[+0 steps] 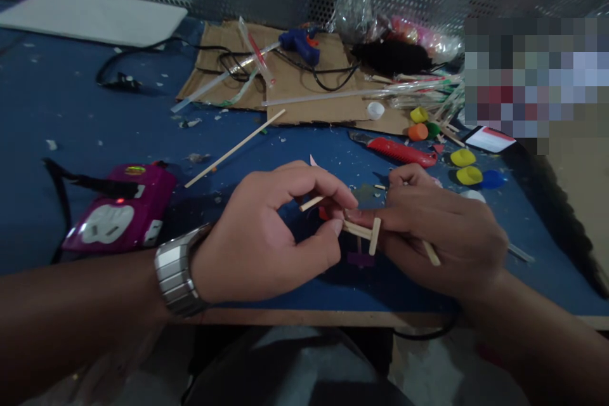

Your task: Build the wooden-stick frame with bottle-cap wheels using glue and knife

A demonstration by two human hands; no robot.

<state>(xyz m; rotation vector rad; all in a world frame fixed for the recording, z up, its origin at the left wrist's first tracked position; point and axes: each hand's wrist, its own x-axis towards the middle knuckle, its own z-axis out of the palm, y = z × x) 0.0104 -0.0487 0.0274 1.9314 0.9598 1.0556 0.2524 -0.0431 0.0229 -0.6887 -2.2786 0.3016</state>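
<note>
My left hand (271,235), with a metal watch (177,271) on the wrist, pinches a small frame of wooden sticks (366,231) between thumb and fingers. My right hand (438,225) grips the same stick frame from the right, fingers curled round it. Both hands meet just above the blue table top (95,139), near its front edge. One stick end pokes out under my right palm. A red piece shows between my fingers, mostly hidden.
A magenta power strip (118,209) lies at the left. A long wooden stick (235,148), a red utility knife (397,151), coloured bottle caps (464,157), a blue glue gun (299,43) on cardboard (314,85), straws and cables lie behind. A mesh wall stands at the back.
</note>
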